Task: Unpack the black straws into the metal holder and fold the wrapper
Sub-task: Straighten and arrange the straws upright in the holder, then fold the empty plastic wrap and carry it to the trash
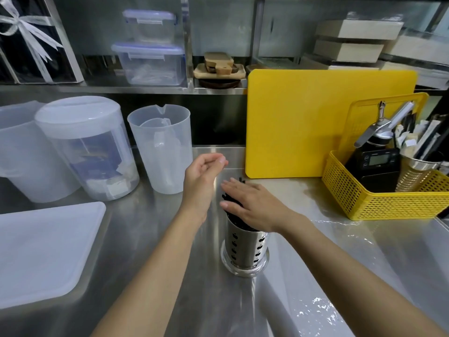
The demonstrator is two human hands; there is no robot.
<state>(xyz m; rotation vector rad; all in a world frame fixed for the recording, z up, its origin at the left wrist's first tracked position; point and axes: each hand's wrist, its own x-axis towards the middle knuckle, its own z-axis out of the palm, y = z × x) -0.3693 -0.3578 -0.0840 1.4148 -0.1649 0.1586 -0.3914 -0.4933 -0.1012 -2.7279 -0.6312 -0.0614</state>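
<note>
A perforated metal holder [245, 248] stands upright on the steel counter [150, 229] in the middle of the view. Black straws [228, 198] stick out of its top, leaning toward the back left. My right hand [254, 205] lies flat across the straw tops, palm down with fingers spread. My left hand [202, 175] hovers to the left of the straws, a little higher, fingers loosely curled with nothing visible in them. The clear plastic wrapper [324, 310] lies crumpled on the counter to the right of the holder, partly under my right forearm.
A yellow cutting board [315, 127] leans at the back. To the right, a yellow basket [379, 205] holds tools. Clear plastic jugs [160, 147] and a lidded container [82, 147] stand at the left. A white tray [41, 251] lies at the front left.
</note>
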